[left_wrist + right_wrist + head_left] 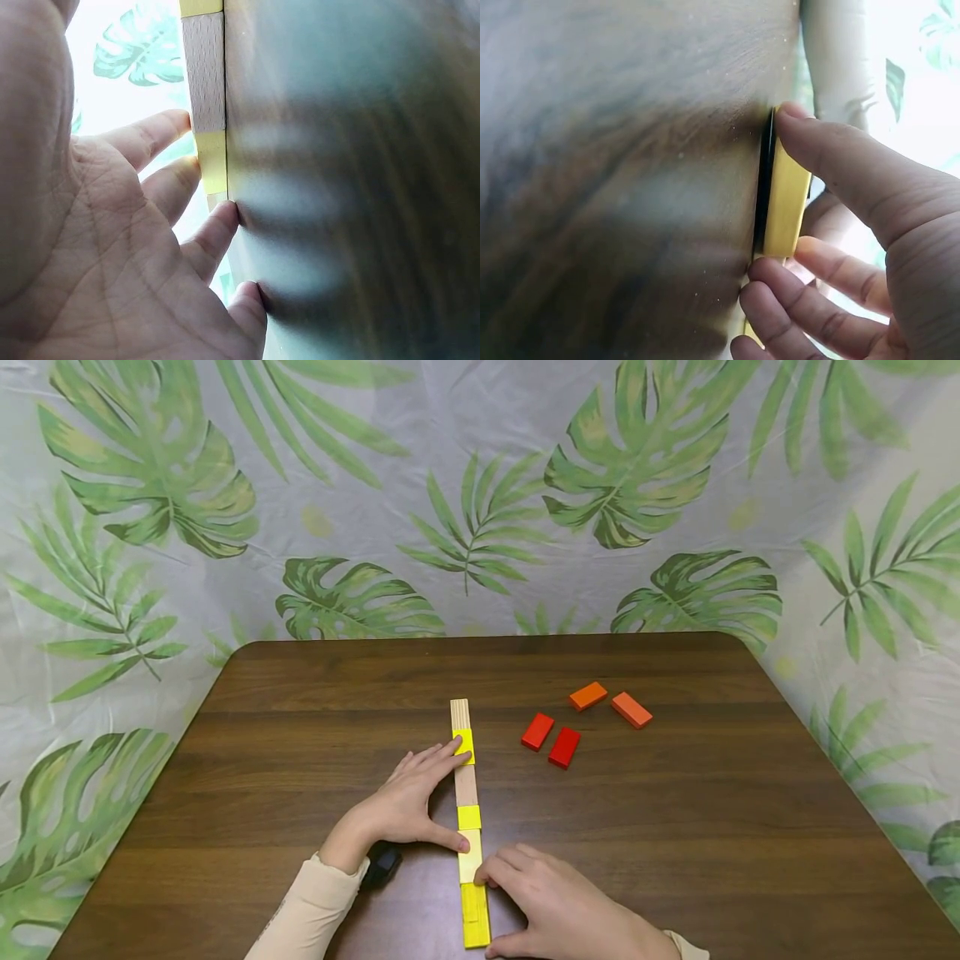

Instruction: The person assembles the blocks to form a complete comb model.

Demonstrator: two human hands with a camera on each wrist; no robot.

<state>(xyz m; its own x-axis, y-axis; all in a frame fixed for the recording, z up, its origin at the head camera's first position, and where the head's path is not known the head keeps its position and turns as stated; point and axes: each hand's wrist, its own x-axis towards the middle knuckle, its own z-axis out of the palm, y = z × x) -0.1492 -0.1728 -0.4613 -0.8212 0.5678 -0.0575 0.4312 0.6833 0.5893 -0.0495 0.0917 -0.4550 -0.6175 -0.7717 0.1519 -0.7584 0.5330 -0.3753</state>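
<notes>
A straight row of yellow and plain wooden blocks runs away from me. My left hand spreads along its left side, fingers fairly straight; its index fingertip touches a yellow block and its thumb tip touches a pale block. Between these lie a plain wooden block and a smaller-looking yellow block. My right hand pinches the nearest yellow block lengthwise between thumb and index finger. In the right wrist view a dark gap shows under that block. Another wooden block forms the row's far end.
To the right of the row, two red blocks, an orange block and a salmon-coloured block lie apart on the brown table. A leaf-patterned cloth hangs behind the table's far edge.
</notes>
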